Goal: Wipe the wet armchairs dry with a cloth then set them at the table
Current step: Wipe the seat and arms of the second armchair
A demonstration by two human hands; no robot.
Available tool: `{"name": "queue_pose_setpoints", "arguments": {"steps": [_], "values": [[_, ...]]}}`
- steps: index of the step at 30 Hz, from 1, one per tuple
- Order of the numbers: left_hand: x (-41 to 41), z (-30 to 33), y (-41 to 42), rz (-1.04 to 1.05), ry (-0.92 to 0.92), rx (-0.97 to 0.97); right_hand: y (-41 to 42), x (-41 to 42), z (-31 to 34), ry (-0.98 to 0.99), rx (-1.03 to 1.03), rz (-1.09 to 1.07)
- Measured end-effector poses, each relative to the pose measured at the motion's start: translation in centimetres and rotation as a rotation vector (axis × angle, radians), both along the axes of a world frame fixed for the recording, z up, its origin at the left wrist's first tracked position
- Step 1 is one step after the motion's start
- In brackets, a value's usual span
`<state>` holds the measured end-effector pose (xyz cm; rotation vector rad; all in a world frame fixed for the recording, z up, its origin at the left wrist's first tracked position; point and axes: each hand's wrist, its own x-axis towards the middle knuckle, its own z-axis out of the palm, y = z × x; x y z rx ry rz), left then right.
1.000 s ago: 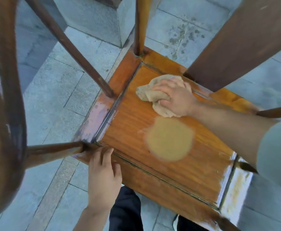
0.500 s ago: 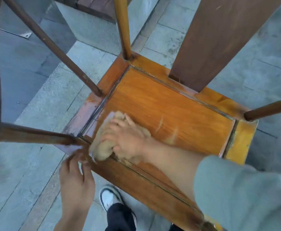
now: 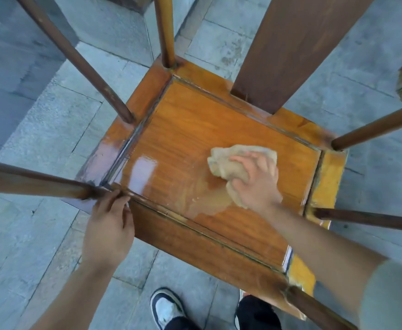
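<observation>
I look straight down on a wooden armchair (image 3: 185,129) with an orange-brown seat panel that still shines wet near its left edge. My right hand (image 3: 257,182) presses a crumpled beige cloth (image 3: 226,163) flat on the right half of the seat, fingers spread over it. A damp smear trails on the wood just left and below the cloth. My left hand (image 3: 109,225) grips the front left corner of the seat frame, where a dark arm post (image 3: 35,179) meets it. The broad back splat (image 3: 290,44) rises at the top right.
Dark round spindles (image 3: 76,58) and arm posts (image 3: 371,129) rise from the seat's corners around my hands. Grey stone paving (image 3: 40,129) surrounds the chair, with a raised stone block (image 3: 114,22) beyond it. My shoes (image 3: 166,308) stand just below the seat's front rail.
My right hand has swept the cloth from the seat's front left corner across to the right half. Before that it came down from the back. My left hand stays on the front left corner.
</observation>
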<state>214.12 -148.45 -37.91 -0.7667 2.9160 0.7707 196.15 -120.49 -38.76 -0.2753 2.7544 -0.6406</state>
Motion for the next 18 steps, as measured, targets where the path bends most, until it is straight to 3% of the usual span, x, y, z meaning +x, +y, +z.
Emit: {"name": "queue_pose_setpoints", "arguments": {"steps": [3, 7, 11, 13, 16, 18], "values": [[1.0, 0.4, -1.1, -0.009, -0.006, 0.032, -6.1, 5.0, 0.3, 0.003, -0.026, 0.064], [1.1, 1.1, -2.4, -0.011, -0.005, 0.064, -11.3, 10.4, -0.1, -0.033, -0.073, 0.417], [1.1, 1.3, -3.4, -0.182, -0.12, -0.016, -8.6, 5.7, 0.1, -0.025, -0.04, 0.722], [0.9, 1.5, -3.5, -0.218, -0.185, -0.047, -6.7, 0.8, 0.1, 0.106, -0.002, 0.626], [0.8, 1.4, -4.4, -0.233, -0.176, -0.049, -8.9, -2.8, 0.3, 0.084, 0.052, 0.133], [1.1, 1.2, -5.0, -0.257, -0.167, -0.047, -11.9, 0.4, -0.3, 0.077, 0.059, 0.099]]}}
